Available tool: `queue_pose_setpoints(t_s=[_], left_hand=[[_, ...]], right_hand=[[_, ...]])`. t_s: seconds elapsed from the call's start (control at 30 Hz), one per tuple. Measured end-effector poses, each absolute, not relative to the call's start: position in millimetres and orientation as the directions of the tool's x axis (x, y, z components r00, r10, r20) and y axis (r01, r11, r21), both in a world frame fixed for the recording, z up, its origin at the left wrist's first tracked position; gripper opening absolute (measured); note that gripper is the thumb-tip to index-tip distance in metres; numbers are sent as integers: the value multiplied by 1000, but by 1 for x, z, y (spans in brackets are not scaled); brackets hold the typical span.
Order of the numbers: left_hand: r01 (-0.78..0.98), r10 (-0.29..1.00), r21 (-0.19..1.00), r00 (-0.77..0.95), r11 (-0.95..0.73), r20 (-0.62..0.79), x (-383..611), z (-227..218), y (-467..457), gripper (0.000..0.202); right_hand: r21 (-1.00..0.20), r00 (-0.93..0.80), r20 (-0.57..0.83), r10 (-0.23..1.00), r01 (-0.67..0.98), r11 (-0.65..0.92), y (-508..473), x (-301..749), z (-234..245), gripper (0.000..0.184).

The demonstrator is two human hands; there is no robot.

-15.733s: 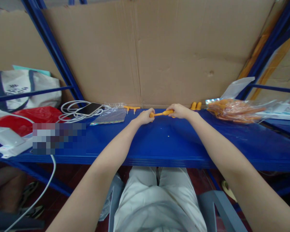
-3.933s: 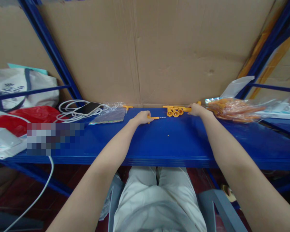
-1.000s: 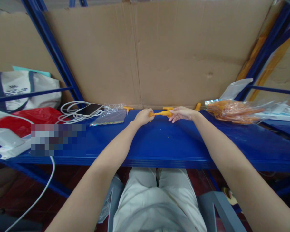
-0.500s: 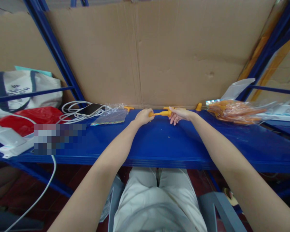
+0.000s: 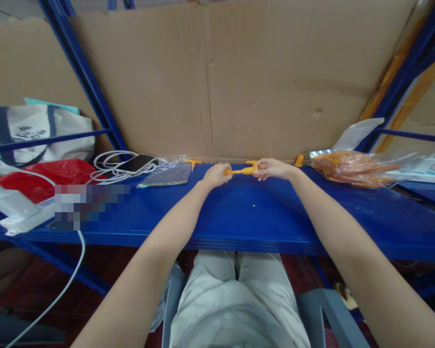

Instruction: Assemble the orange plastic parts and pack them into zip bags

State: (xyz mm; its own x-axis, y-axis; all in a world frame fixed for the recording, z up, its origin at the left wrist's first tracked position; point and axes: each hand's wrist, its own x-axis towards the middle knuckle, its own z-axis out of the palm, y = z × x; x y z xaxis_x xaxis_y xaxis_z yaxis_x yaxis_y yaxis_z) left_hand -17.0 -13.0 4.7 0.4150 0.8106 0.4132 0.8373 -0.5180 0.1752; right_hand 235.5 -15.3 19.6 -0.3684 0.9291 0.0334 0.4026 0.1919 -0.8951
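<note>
Orange ribbed rod (image 5: 241, 170) between closed left hand (image 5: 217, 175) and pinching right hand (image 5: 273, 168), one end in each.

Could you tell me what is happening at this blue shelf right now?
A seated person holds a small orange plastic part just above the back of the blue shelf. The left hand grips its ribbed end and the right hand pinches the wider end. Another orange piece lies by the cardboard backing, a clear bag of orange parts sits to the right, and a phone rests on a coiled white cable to the left.
</note>
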Motion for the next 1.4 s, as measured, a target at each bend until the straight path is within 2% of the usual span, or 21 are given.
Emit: queue_pose_setpoints(t_s=[0.23,0.4,0.57,0.7,0.97,1.17,1.33,1.4], left_hand=[[832,809,176,426,-526,405,-17,4,-11,19],[823,806,206,411,-529,427,-20,5,-12,19],[815,779,171,433,-553,454,-20,4,-10,18],[812,772,155,450,-563,448,-19,3,-10,20],[810,791,194,439,-554,427,-19,6,-13,18],[805,798,222,428,-550,425,-19,4,-11,16],[803,795,223,428,-553,430,-19,4,-11,17],[803,790,212,433,-556,434,-19,5,-12,18]], right_hand=[[-882,-360,77,930,410,232,-15,237,19,33],[-876,-363,46,931,433,212,-21,233,24,29],[-914,-362,-44,931,391,109,-21,229,24,44],[-905,-334,-120,935,423,35,-18,228,22,53],[-880,-323,-137,937,474,34,-19,229,22,59],[-851,-348,53,936,474,225,-21,236,27,37],[-833,-365,68,929,492,254,-22,235,27,29],[-843,-354,40,934,490,222,-24,233,27,33]])
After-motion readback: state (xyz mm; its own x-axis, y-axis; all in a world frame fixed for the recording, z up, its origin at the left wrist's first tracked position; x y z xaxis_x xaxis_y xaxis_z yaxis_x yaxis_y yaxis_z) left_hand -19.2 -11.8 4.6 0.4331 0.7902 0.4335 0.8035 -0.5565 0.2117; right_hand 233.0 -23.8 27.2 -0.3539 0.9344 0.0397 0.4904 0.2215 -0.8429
